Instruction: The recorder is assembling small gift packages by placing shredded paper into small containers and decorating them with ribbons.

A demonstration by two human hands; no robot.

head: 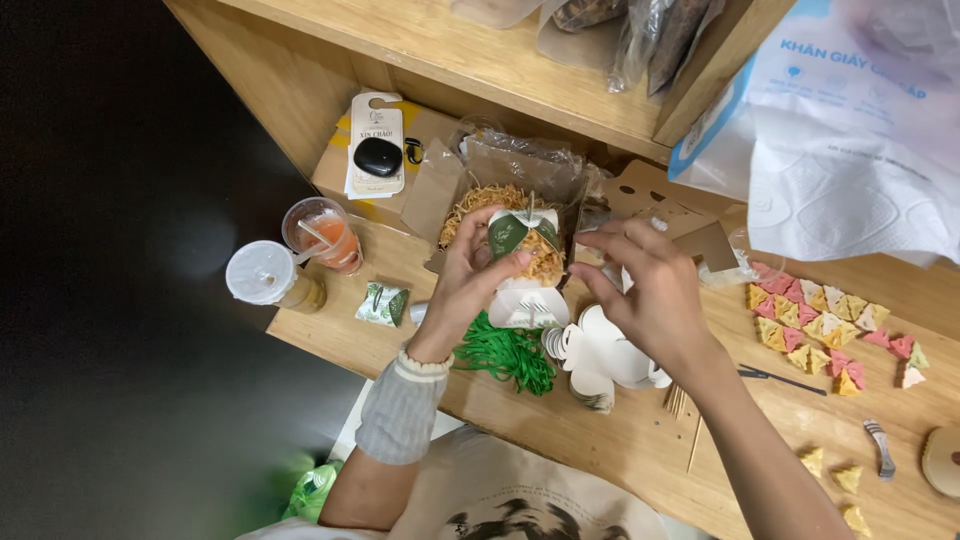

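Left hand (478, 268) pinching small white box (527, 262) near back edge of wooden table (620, 440). Right hand (645, 285) just beside, fingers half curled, touching box's right side.

The left hand (478, 268) covers the near left side of the small white box (527, 296), and the right hand (650, 290) hides its right side. At 1 o'clock the white tissue pack (850, 140) runs off the top and right edges. At 4 o'clock a round wooden piece (944, 460) is cut by the right edge. The clear bags (640, 30) at 12 o'clock are cropped, their contents too blurred to tell
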